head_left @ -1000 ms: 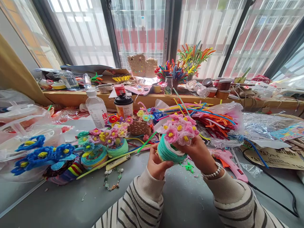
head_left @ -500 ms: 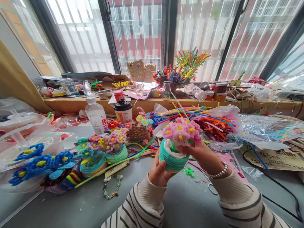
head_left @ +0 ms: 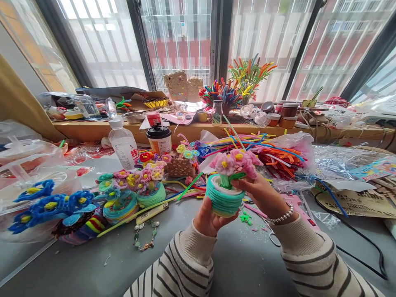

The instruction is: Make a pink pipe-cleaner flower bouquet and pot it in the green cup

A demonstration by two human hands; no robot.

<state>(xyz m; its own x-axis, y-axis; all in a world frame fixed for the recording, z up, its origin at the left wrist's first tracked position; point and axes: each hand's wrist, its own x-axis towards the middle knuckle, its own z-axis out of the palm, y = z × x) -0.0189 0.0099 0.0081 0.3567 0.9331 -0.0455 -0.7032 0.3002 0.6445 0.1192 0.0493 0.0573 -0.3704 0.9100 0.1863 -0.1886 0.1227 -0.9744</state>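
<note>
My left hand (head_left: 208,218) wraps round a small turquoise pot (head_left: 224,198) wound in pipe cleaner, with a white lining at its mouth. Out of the pot rises a bunch of pink fuzzy flowers (head_left: 235,163) with yellow centres and green stems. My right hand (head_left: 262,192), with a pearl bracelet at the wrist, has its fingers closed at the green stems and leaves under the blooms. Its fingertips are partly hidden behind the flowers. Both hands hold the pot and flowers above the grey table (head_left: 241,268).
Finished flower pots (head_left: 151,196) and blue flowers (head_left: 51,206) stand at left, beside a bead bracelet (head_left: 145,237) and lighter (head_left: 152,213). A water bottle (head_left: 123,144) and coffee cup (head_left: 159,140) stand behind. Pipe cleaners (head_left: 278,159), a pink glue gun (head_left: 295,204) and scissors (head_left: 274,238) lie right.
The pot is tilted less toward me and sits slightly higher in view. The flowers have spread apart, showing the green stems. My right hand has shifted slightly, still at the stems.
</note>
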